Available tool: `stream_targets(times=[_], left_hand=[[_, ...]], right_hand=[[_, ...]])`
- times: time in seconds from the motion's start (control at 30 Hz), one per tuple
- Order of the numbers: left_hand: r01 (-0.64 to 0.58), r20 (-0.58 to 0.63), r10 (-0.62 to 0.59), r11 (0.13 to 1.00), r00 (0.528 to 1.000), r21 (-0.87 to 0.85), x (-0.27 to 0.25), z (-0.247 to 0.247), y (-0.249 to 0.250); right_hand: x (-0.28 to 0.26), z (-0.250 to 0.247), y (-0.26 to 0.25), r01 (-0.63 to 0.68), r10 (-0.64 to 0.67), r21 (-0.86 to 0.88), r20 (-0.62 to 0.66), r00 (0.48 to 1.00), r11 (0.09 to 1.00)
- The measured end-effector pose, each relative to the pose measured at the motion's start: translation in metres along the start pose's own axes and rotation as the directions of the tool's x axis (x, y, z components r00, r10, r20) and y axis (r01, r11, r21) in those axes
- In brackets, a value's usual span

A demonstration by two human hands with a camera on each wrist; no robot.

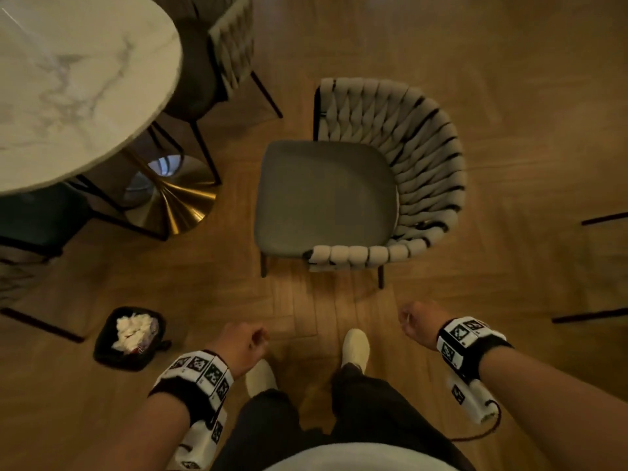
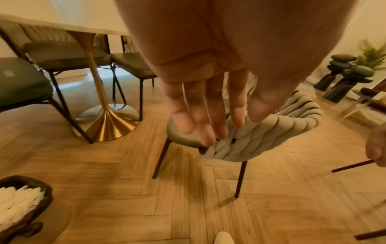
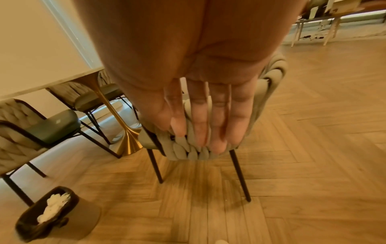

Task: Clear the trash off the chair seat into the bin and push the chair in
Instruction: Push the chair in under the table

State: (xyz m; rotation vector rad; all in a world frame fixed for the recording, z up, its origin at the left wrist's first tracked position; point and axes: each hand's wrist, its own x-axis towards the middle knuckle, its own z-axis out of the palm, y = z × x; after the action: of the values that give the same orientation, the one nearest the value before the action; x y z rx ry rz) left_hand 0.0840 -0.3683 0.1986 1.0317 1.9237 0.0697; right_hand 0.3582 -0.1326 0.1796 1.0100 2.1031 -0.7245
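The pulled-out chair has a woven pale back and a grey seat with nothing lying on it. Left of my feet on the floor stands the black bin, holding crumpled white trash. My left hand and right hand hang in the air short of the chair's near side, touching nothing. In the left wrist view the left hand has relaxed, straight fingers in front of the chair, with the bin at lower left. The right hand looks the same before the chair.
A round marble table on a gold pedestal base stands at the upper left of the chair. Other chairs are tucked around it, one dark seat near the bin. Dark furniture legs lie at the right. The floor is herringbone wood.
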Motion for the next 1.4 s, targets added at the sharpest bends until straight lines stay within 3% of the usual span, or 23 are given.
stream_targets(times=[0.3,0.5,0.6,0.67,0.73,0.83,0.93,1.13,1.2,1.4], left_hand=[[-0.084,0.030,0.087,0.992,0.996,-0.096,0.042,0.020,0.084],[-0.094,-0.052,0.087,0.982,0.995,-0.164,0.077,0.033,0.131],[-0.110,-0.101,0.097,0.986,0.990,-0.128,0.106,0.039,0.171],[-0.082,-0.128,0.064,0.987,0.990,-0.140,0.134,0.042,0.204],[-0.044,-0.153,0.015,0.982,0.988,-0.185,0.163,0.047,0.235],[-0.005,-0.185,-0.032,0.980,0.982,-0.198,0.204,0.058,0.287],[0.008,-0.254,-0.050,0.986,0.966,-0.166,0.245,0.062,0.331],[0.056,-0.125,-0.069,0.992,0.990,-0.110,0.311,0.075,0.359],[0.068,-0.115,-0.081,0.991,0.990,-0.117,0.315,0.077,0.356],[0.141,-0.138,-0.160,0.981,0.977,-0.135,0.298,0.079,0.322]], right_hand=[[-0.004,-0.044,0.072,-0.082,0.082,-0.128,-0.003,0.997,0.988],[0.022,-0.091,0.094,0.047,-0.054,-0.308,-0.013,0.998,0.950],[0.067,-0.127,0.119,0.140,-0.172,-0.406,-0.045,0.984,0.903],[0.106,-0.152,0.138,0.243,-0.296,-0.532,-0.015,0.955,0.811],[0.143,-0.176,0.154,0.340,-0.414,-0.682,0.059,0.908,0.648],[0.188,-0.210,0.184,0.421,-0.467,-0.797,0.201,0.861,0.433],[0.221,-0.239,0.212,0.459,-0.478,-0.837,0.286,0.831,0.297],[0.260,-0.251,0.224,0.569,-0.547,-0.817,0.437,0.714,0.090],[0.257,-0.245,0.221,0.583,-0.570,-0.809,0.443,0.692,0.079],[0.235,-0.199,0.167,0.611,-0.522,-0.766,0.443,0.729,0.203]])
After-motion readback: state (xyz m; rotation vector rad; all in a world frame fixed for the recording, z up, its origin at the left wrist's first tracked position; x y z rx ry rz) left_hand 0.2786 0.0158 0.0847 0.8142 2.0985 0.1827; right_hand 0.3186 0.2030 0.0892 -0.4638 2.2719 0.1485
